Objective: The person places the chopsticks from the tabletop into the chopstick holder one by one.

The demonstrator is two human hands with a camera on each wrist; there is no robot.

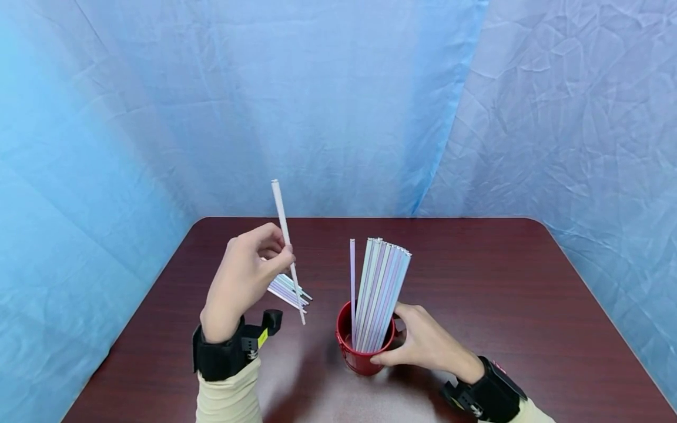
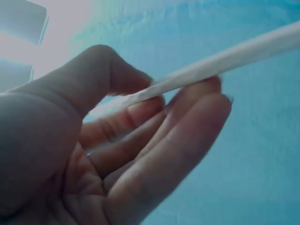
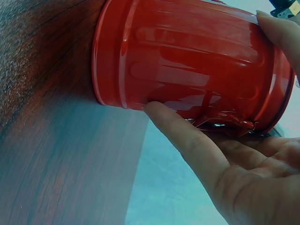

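Note:
My left hand is raised above the table and pinches a single white straw between thumb and fingers; the straw points up and slightly left. In the left wrist view the same straw crosses my fingertips. A red cup stands on the dark wooden table with a bundle of pale straws upright in it. My right hand wraps around the cup's right side. In the right wrist view my fingers curl against the red cup.
A few loose pastel straws lie on the table behind my left hand. Blue wrinkled cloth hangs behind and beside the table. Black camera bands sit on both wrists.

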